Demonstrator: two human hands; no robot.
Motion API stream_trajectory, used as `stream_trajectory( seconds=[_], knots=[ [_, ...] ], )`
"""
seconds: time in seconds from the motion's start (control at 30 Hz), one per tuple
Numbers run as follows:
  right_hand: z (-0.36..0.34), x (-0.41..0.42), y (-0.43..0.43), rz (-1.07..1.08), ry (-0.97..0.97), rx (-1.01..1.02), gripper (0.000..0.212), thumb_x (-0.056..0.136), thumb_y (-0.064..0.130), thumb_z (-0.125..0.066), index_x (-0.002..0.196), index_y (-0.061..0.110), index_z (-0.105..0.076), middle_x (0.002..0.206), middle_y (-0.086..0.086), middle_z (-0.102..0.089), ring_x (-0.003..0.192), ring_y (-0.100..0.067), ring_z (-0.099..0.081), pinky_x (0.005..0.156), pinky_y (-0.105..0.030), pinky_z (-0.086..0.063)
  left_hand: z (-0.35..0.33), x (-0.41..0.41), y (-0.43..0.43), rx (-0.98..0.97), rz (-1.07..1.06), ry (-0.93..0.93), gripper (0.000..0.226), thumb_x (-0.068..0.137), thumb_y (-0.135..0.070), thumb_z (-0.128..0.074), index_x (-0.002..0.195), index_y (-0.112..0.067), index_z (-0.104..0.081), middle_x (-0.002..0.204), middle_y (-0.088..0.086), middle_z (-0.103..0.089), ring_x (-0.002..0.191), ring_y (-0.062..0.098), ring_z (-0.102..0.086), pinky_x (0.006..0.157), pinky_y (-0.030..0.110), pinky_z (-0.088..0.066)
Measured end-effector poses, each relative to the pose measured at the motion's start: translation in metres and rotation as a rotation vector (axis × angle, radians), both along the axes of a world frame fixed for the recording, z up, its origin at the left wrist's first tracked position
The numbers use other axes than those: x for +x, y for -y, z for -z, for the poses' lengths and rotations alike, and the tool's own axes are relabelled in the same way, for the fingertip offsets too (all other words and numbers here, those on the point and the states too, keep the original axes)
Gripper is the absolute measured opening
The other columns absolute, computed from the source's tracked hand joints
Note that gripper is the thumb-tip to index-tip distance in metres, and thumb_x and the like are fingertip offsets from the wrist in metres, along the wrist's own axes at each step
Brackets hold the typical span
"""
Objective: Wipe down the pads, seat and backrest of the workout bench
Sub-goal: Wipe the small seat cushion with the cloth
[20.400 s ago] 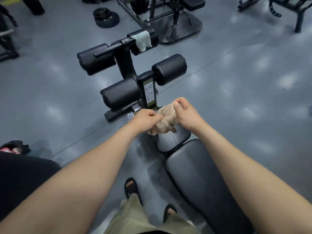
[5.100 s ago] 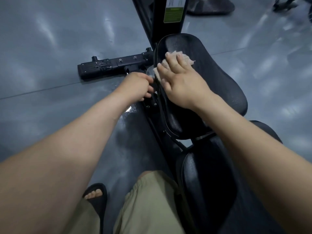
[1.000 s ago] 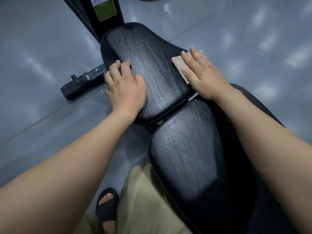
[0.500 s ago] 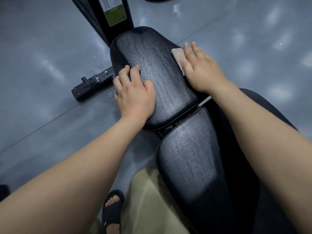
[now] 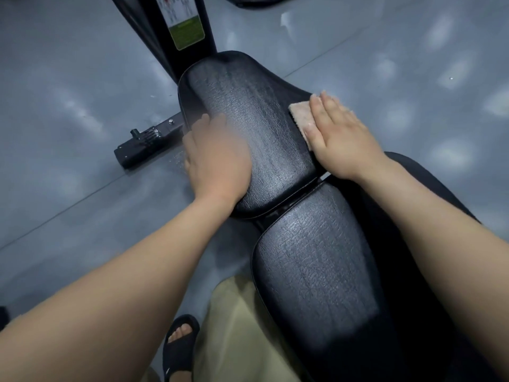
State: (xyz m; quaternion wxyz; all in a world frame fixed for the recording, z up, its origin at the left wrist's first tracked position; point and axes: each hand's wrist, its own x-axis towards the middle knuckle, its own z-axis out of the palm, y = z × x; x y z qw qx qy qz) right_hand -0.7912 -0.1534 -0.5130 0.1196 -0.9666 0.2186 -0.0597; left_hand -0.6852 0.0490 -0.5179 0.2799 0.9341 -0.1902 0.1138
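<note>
Grey, glossy flooring (image 5: pixel 82 78) is seen all round, marked with pale patches of reflected light and crossed by a thin seam running from 8 o'clock up toward 2 o'clock; a few wet specks are seen on it beside the seat's left edge. A black upright post (image 5: pixel 165 37) is placed at 12 o'clock, with a white-and-green label (image 5: pixel 184 26) stuck to it; a black base bar (image 5: pixel 148 142) with a knob lies on the floor at 9 o'clock.

The black textured seat (image 5: pixel 248 119) is set at the centre; the backrest (image 5: pixel 316 271), of the same grained black vinyl, is joined to it across a narrow gap at 5 o'clock.

A beige cloth (image 5: pixel 300 114) is pressed flat against the seat's right edge at 2 o'clock by the right hand (image 5: pixel 338 136); its fingers (image 5: pixel 327 106) are held straight and close together. The left hand (image 5: pixel 217 158) is laid palm down on the seat's left edge at 9 o'clock; it is blurred, so whether its fingers (image 5: pixel 203 122) are spread cannot be told.

Khaki clothing (image 5: pixel 242 326) and a black sandal (image 5: pixel 179 351) are seen at 6 and 7 o'clock.
</note>
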Motion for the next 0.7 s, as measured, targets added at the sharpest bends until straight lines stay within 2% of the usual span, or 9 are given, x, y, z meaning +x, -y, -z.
stream_trajectory(
  seconds=[0.13,0.33,0.47,0.7],
  knots=[
    [-0.003,0.037,0.012,0.025,-0.005,0.072,0.075,0.101,0.060,-0.010,0.161,0.015,-0.008,0.168,-0.010,-0.009,0.155,-0.026,-0.011,0.126,-0.042,-0.010,0.001,0.001,0.003,0.022,-0.021,0.013,0.052,0.089,-0.033,-0.043,0.139,-0.023,-0.050,0.149,0.006,-0.041,0.136,0.030,-0.036,0.106,0.050,-0.040],
    [-0.026,0.088,0.001,-0.050,-0.025,0.080,0.069,0.107,0.050,-0.016,0.160,0.006,-0.015,0.167,-0.011,-0.017,0.154,-0.021,-0.017,0.124,-0.032,-0.012,0.003,0.001,0.006,0.046,-0.046,0.045,0.053,0.088,-0.034,-0.042,0.138,-0.022,-0.051,0.148,0.007,-0.043,0.134,0.032,-0.038,0.103,0.051,-0.043],
    [-0.038,0.122,-0.007,-0.081,-0.034,0.134,0.071,0.107,0.053,-0.013,0.160,0.005,-0.012,0.168,-0.009,-0.013,0.154,-0.016,-0.014,0.122,-0.026,-0.010,0.004,0.002,0.006,0.050,-0.046,0.053,0.053,0.087,-0.034,-0.041,0.138,-0.022,-0.051,0.149,0.007,-0.043,0.133,0.032,-0.039,0.102,0.051,-0.043],
    [-0.046,0.163,-0.003,-0.134,-0.058,0.172,0.069,0.108,0.051,-0.017,0.161,0.009,-0.006,0.169,-0.006,-0.007,0.155,-0.015,-0.008,0.122,-0.028,-0.008,0.005,0.002,0.006,0.037,-0.041,0.048,0.054,0.086,-0.034,-0.041,0.137,-0.021,-0.052,0.149,0.007,-0.043,0.134,0.032,-0.039,0.101,0.051,-0.043]
  ],
)
